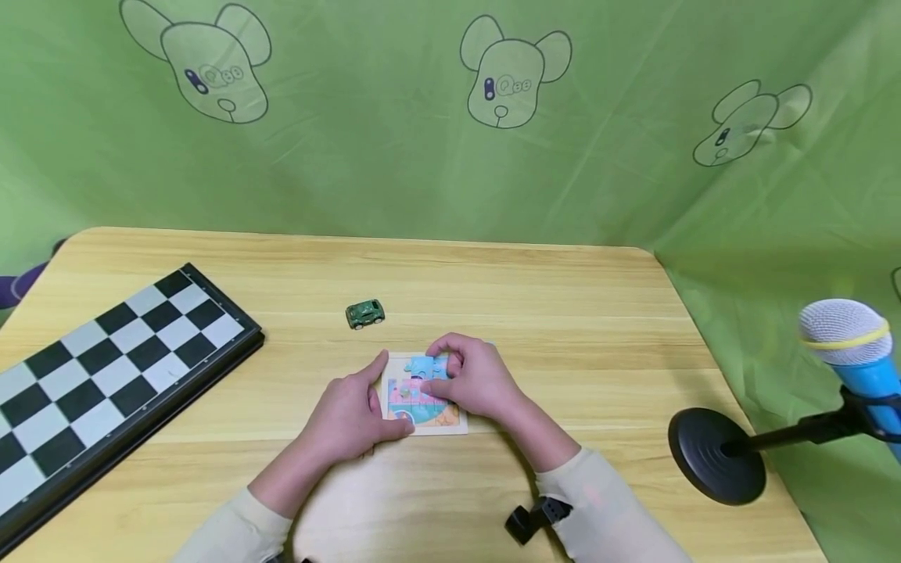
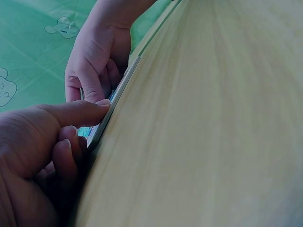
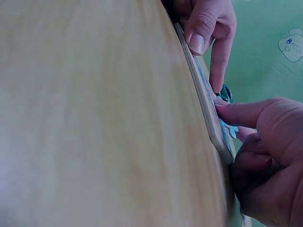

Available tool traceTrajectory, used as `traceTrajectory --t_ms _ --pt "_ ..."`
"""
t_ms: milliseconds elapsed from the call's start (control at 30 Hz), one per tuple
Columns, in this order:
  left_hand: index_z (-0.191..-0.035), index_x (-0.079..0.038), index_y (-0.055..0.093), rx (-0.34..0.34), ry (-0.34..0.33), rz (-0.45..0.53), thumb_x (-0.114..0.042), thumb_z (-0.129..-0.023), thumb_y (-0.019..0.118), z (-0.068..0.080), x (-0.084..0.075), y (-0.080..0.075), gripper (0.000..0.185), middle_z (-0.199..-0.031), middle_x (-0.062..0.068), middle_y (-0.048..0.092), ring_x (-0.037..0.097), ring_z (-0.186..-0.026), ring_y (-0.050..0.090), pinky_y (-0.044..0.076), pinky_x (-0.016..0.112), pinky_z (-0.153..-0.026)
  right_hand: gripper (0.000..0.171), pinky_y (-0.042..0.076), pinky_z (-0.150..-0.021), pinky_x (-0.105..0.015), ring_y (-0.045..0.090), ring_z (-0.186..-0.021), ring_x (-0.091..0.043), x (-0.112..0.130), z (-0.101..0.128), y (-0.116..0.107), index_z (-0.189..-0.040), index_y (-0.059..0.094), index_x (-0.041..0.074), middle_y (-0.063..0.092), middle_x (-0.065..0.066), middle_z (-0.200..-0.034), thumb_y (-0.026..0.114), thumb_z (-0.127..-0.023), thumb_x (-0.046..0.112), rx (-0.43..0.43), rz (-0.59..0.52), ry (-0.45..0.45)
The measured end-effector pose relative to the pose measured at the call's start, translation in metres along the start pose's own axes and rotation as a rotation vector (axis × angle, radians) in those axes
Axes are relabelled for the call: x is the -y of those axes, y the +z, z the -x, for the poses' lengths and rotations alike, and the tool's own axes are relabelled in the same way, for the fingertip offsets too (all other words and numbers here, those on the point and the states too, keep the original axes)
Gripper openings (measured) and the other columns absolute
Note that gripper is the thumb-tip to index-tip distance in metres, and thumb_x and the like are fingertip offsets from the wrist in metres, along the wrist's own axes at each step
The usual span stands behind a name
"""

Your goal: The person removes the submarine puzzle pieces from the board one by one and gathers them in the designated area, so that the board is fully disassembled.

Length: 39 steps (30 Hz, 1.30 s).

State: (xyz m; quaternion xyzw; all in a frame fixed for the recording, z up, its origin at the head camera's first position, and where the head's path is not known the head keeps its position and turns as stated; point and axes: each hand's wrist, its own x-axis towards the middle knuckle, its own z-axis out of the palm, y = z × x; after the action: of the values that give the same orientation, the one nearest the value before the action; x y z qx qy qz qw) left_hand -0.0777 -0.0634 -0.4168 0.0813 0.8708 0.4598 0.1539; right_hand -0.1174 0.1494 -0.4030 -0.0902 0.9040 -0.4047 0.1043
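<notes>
pale wood makes up the surface (image 1: 563,313), backed by a green cloth (image 1: 394,141) printed with bears. near its front edge lies a puzzle board (image 1: 422,395). the left hand (image 1: 348,418) presses the board's left rim with a straight thumb; the right hand (image 1: 475,379) pinches a blue piece (image 1: 422,365). a chessboard (image 1: 105,367) sits at the left edge, a toy car (image 1: 364,313) mid-surface, and a microphone (image 1: 852,352) stands at the right edge.
</notes>
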Motion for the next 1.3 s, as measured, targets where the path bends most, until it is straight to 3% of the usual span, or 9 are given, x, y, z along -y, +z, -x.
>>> traceTrajectory --t_ms 1000,1300 --pt "-0.156 -0.003 0.031 0.005 -0.005 0.002 -0.03 -0.068 0.093 -0.0015 -0.0008 0.0002 0.11 -0.059 0.001 0.055 0.017 -0.044 0.052 0.041 0.032 -0.043 0.031 0.041 -0.064 -0.031 0.037 -0.056 -0.012 -0.0006 -0.0009 0.0004 -0.09 0.067 0.015 0.04 0.002 -0.059 0.092 -0.072 0.01 -0.044 -0.063 -0.016" --pt "-0.156 -0.002 0.032 0.007 0.0 0.002 -0.03 -0.069 0.092 -0.0007 0.0005 0.0007 0.109 -0.059 0.001 0.055 0.017 -0.044 0.052 0.042 0.032 -0.043 0.024 0.037 -0.059 -0.027 0.031 -0.052 -0.011 -0.0028 -0.0001 0.0015 -0.093 0.076 0.015 0.035 0.004 -0.055 0.09 -0.075 0.012 -0.003 -0.063 -0.062"
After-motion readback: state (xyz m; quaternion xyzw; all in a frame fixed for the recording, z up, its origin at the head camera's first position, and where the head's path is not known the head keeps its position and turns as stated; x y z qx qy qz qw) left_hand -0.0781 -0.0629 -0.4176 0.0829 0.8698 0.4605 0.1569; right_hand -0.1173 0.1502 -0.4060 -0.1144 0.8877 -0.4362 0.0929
